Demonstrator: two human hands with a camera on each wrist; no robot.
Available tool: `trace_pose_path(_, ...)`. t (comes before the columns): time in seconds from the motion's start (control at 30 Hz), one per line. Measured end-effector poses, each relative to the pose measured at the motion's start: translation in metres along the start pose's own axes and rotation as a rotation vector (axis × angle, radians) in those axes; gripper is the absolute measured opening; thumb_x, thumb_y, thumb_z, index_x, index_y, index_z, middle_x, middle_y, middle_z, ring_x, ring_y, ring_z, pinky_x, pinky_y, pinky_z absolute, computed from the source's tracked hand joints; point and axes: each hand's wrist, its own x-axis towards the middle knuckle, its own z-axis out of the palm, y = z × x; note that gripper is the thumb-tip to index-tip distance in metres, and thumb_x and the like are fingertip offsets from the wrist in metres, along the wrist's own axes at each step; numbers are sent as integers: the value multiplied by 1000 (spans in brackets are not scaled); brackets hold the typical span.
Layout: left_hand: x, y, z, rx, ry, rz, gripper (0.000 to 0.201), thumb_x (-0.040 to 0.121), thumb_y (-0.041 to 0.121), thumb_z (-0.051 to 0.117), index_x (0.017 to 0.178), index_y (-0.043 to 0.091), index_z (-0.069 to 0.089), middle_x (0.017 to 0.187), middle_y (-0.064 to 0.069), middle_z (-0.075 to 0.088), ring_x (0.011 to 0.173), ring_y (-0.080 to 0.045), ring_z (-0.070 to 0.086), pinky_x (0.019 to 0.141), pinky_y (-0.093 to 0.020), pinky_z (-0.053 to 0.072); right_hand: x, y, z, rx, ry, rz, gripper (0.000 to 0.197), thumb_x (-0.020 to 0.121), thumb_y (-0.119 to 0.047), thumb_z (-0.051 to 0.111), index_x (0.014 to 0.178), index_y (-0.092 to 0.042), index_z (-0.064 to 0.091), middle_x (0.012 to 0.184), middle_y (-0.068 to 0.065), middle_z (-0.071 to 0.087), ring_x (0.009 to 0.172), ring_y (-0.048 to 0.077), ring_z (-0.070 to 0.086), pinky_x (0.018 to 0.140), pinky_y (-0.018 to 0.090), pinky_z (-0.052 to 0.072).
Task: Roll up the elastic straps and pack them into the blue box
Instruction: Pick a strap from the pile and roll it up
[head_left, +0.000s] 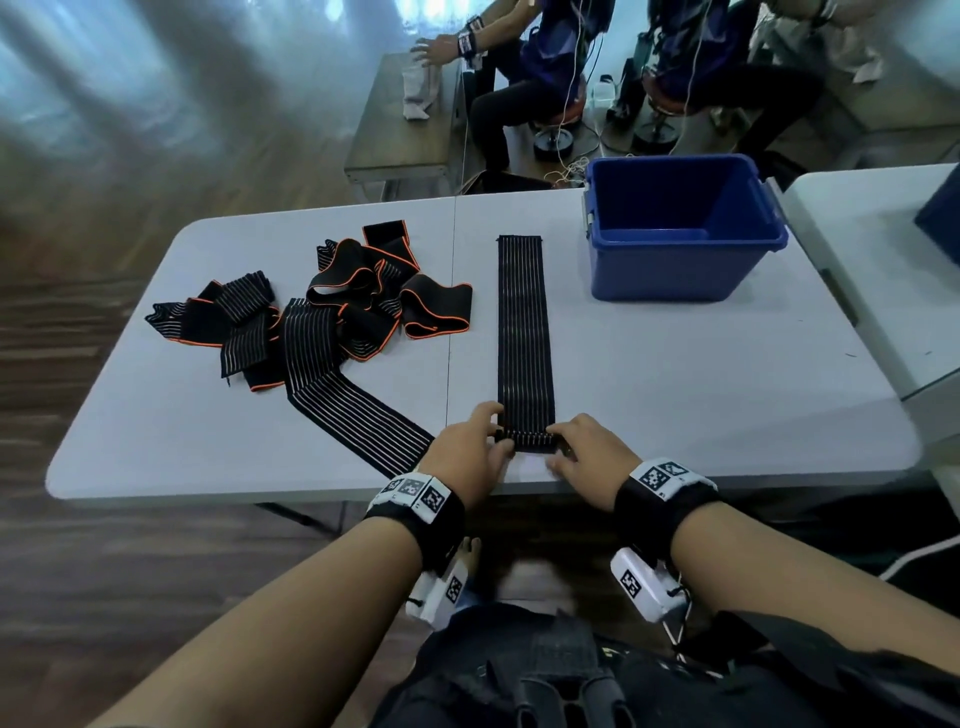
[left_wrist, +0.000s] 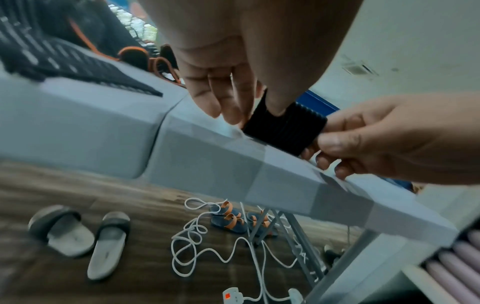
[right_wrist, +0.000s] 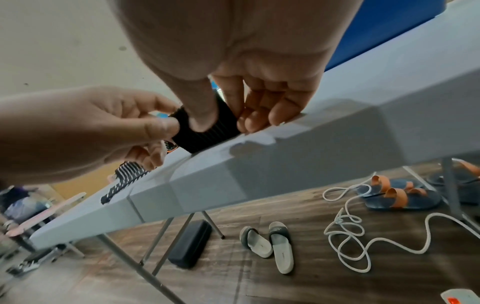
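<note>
A black striped strap (head_left: 524, 332) lies flat and straight on the white table (head_left: 675, 374), running from the near edge toward 12 o'clock, with its near end turned over into a small roll (head_left: 525, 441) right at the table's front edge. The left hand (head_left: 470, 454) grasps the roll at its 9 o'clock side, thumb and fingers (left_wrist: 221, 96) pinching it, and the right hand (head_left: 589, 457) grasps the 3 o'clock side the same way, thumb on the near face and fingers (right_wrist: 262, 107) curled behind. At about 1 o'clock from the roll, well apart, stands the blue box (head_left: 680, 260), open-topped near the table's far edge. At about 10 o'clock lies a loose pile of straps (head_left: 322, 312), black with orange edging and pale stripes, one long striped end trailing toward the left hand. Under the table, on the wooden floor, lie slippers (left_wrist: 78, 236), sandals (left_wrist: 233, 218) and a coiled white cord (left_wrist: 202, 246).
</note>
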Motion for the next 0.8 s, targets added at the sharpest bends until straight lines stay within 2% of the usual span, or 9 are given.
trace_pose_path(0.07, 1, -4, 1, -90, -3, -52, 55, 91, 28, 71, 140, 26, 46, 124, 6, 69, 101, -16, 68, 97, -35, 52, 2, -1, -1, 53, 27, 33, 42, 98, -21, 56, 139, -14, 55, 128, 10, 55, 117, 25, 55, 99, 27, 39)
trace_pose_path(0.13, 3, -11, 4, -159, 32, -113, 48, 89, 26, 75, 131, 26, 54, 115, 12, 71, 95, -11, 67, 96, -30, 52, 6, 0, -1, 134, 59, 61, 32, 98, -15, 54, 129, -12, 64, 123, 10, 61, 115, 27, 58, 97, 28, 41)
trace_pose_path(0.2, 5, -14, 5, -223, 84, -176, 34, 89, 28, 74, 121, 25, 61, 101, 16, 68, 100, -9, 66, 93, -23, 49, 10, 1, -2, 199, 81, 78, 18, 98, -16, 53, 101, -13, 71, 102, 7, 67, 101, 26, 62, 83, 29, 44)
trace_pose_path(0.23, 6, -14, 4, -233, 103, -195, 29, 90, 30, 73, 118, 24, 64, 96, 18, 66, 100, -8, 65, 90, -21, 47, 12, 0, -3, 217, 88, 90, 20, 99, -18, 53, 86, -15, 68, 90, 5, 66, 91, 26, 62, 74, 29, 42)
trace_pose_path(0.3, 10, -11, 3, -244, 129, -224, 25, 92, 36, 69, 114, 24, 65, 92, 18, 65, 93, -6, 64, 85, -21, 45, 17, 0, -5, 271, 108, 126, 30, 100, -21, 51, 73, -14, 64, 81, 7, 68, 79, 25, 62, 67, 30, 41)
trace_pose_path(0.4, 18, -9, 1, -279, 147, -263, 27, 93, 40, 67, 114, 24, 63, 88, 16, 66, 88, -7, 64, 85, -28, 52, 23, -3, -8, 329, 135, 192, 38, 101, -25, 50, 77, -2, 68, 83, 16, 72, 71, 24, 60, 70, 34, 48)
trace_pose_path(0.5, 29, -10, -1, -308, 129, -286, 25, 93, 42, 68, 110, 25, 62, 86, 13, 71, 88, -7, 66, 84, -31, 53, 34, -5, -7, 312, 137, 273, 44, 101, -30, 50, 83, 5, 69, 85, 20, 73, 74, 33, 65, 77, 38, 52)
trace_pose_path(0.67, 43, -11, -4, -261, 66, -233, 20, 91, 37, 70, 106, 27, 63, 76, 10, 73, 81, -7, 67, 76, -26, 50, 45, -8, -14, 231, 82, 409, 45, 97, -39, 55, 85, 0, 73, 85, 15, 74, 81, 32, 69, 79, 37, 56)
trace_pose_path(0.8, 54, -12, -8, -169, -16, -138, 20, 90, 37, 71, 107, 30, 64, 72, 10, 72, 79, -6, 67, 78, -28, 54, 46, -8, -15, 253, 118, 400, 27, 91, -33, 62, 96, -7, 65, 89, 12, 73, 81, 29, 70, 75, 37, 57)
